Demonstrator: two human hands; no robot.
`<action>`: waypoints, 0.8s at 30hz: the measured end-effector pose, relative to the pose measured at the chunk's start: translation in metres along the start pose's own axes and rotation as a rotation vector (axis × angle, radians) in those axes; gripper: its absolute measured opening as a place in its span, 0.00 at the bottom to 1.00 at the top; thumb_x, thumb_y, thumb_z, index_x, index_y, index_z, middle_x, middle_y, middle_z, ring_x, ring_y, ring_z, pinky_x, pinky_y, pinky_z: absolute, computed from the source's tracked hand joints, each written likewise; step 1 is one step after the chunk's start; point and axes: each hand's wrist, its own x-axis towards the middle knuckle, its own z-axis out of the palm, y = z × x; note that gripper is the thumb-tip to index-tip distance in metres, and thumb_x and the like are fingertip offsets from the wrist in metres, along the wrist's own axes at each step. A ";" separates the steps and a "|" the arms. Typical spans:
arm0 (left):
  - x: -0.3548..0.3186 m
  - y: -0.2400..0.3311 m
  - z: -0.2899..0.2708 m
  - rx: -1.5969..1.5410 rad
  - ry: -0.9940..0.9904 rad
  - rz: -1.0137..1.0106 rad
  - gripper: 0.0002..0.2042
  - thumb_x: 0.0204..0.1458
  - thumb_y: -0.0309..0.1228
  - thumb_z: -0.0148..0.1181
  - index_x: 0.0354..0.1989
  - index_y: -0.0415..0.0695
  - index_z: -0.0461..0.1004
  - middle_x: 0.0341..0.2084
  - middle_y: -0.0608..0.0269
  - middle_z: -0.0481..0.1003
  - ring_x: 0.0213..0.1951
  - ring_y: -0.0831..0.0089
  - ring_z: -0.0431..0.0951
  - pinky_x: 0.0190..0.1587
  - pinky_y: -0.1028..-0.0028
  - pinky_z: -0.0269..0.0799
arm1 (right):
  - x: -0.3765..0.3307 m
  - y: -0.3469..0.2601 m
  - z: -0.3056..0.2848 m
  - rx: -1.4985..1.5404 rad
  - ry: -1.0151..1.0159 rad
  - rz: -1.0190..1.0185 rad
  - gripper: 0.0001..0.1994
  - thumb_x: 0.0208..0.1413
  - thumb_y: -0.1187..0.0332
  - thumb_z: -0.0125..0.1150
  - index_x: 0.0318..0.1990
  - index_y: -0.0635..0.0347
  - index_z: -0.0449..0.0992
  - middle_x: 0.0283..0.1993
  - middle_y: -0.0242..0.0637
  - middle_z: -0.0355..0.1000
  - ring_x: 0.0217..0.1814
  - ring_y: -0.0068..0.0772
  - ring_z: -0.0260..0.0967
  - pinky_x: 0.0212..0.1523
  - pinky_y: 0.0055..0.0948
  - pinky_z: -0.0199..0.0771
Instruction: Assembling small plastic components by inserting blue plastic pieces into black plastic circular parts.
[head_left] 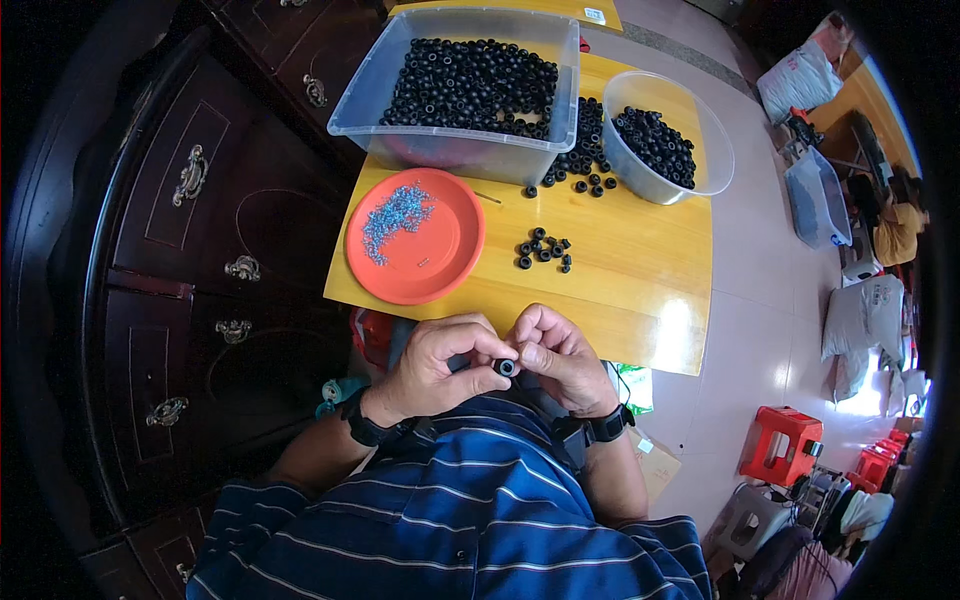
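Below, yellow table (620, 290) beside dark cabinet (190, 250); both hands (500, 365) pinching a black ring (506, 367).

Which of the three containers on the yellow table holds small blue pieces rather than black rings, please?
The round orange plate, nearest the hands, holds the blue pieces. The clear rectangular bin and the clear round bowl behind it hold black rings.

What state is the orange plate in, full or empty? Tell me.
Partly filled: the orange plate holds a loose patch of small blue pieces on its left side.
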 end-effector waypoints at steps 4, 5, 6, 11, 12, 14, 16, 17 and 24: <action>-0.001 0.003 0.002 0.023 0.025 -0.004 0.07 0.51 0.26 0.71 0.36 0.40 0.79 0.28 0.64 0.78 0.30 0.76 0.78 0.35 0.76 0.71 | 0.000 -0.005 0.003 0.001 -0.009 0.012 0.09 0.62 0.69 0.65 0.43 0.60 0.71 0.37 0.31 0.75 0.38 0.22 0.74 0.43 0.22 0.74; -0.002 0.001 0.003 0.006 0.059 0.008 0.08 0.49 0.24 0.71 0.37 0.40 0.79 0.27 0.64 0.77 0.29 0.76 0.76 0.34 0.76 0.70 | 0.000 -0.005 0.003 -0.003 -0.030 0.016 0.08 0.62 0.69 0.65 0.43 0.60 0.71 0.36 0.31 0.75 0.38 0.21 0.74 0.43 0.21 0.74; -0.002 -0.001 0.004 -0.012 0.091 0.020 0.10 0.47 0.22 0.71 0.38 0.40 0.80 0.27 0.64 0.77 0.27 0.76 0.75 0.32 0.77 0.69 | 0.000 -0.005 0.003 -0.002 -0.031 0.014 0.08 0.62 0.69 0.65 0.43 0.60 0.71 0.36 0.31 0.75 0.38 0.21 0.74 0.43 0.21 0.74; 0.002 0.005 0.003 0.020 0.053 0.050 0.08 0.48 0.24 0.72 0.36 0.40 0.79 0.26 0.65 0.76 0.27 0.76 0.76 0.32 0.77 0.69 | 0.001 -0.003 0.009 0.035 -0.040 0.011 0.09 0.60 0.70 0.67 0.41 0.59 0.72 0.36 0.29 0.75 0.37 0.19 0.74 0.41 0.19 0.73; 0.002 0.006 0.003 0.019 0.046 0.037 0.07 0.50 0.26 0.72 0.35 0.40 0.79 0.26 0.65 0.76 0.28 0.76 0.76 0.33 0.76 0.69 | 0.001 -0.002 0.008 0.036 -0.039 0.010 0.09 0.60 0.70 0.67 0.41 0.59 0.72 0.36 0.29 0.75 0.37 0.19 0.74 0.41 0.19 0.73; 0.001 0.003 0.003 0.024 0.041 0.045 0.08 0.50 0.26 0.72 0.35 0.41 0.79 0.26 0.65 0.76 0.28 0.76 0.76 0.33 0.76 0.69 | 0.001 0.001 0.006 0.016 -0.026 0.010 0.09 0.58 0.70 0.69 0.39 0.58 0.73 0.35 0.27 0.74 0.36 0.16 0.72 0.39 0.18 0.72; -0.001 -0.001 0.003 0.029 0.038 0.051 0.08 0.49 0.26 0.72 0.35 0.41 0.79 0.26 0.65 0.76 0.28 0.76 0.76 0.33 0.76 0.68 | -0.001 -0.001 0.007 0.001 -0.013 0.016 0.09 0.57 0.71 0.70 0.39 0.58 0.73 0.34 0.26 0.73 0.35 0.15 0.71 0.38 0.16 0.71; -0.001 -0.003 0.003 0.024 0.037 0.054 0.08 0.49 0.26 0.73 0.35 0.40 0.79 0.26 0.65 0.76 0.28 0.77 0.76 0.32 0.76 0.68 | -0.001 -0.001 0.007 -0.015 0.000 0.022 0.10 0.56 0.71 0.71 0.39 0.57 0.73 0.34 0.25 0.73 0.34 0.13 0.69 0.38 0.15 0.70; -0.004 -0.009 0.003 -0.042 0.026 0.024 0.10 0.48 0.26 0.74 0.36 0.40 0.80 0.26 0.65 0.76 0.27 0.77 0.75 0.32 0.77 0.68 | -0.002 0.001 0.006 -0.050 0.027 0.037 0.10 0.56 0.74 0.71 0.39 0.57 0.73 0.33 0.23 0.72 0.33 0.11 0.67 0.37 0.14 0.68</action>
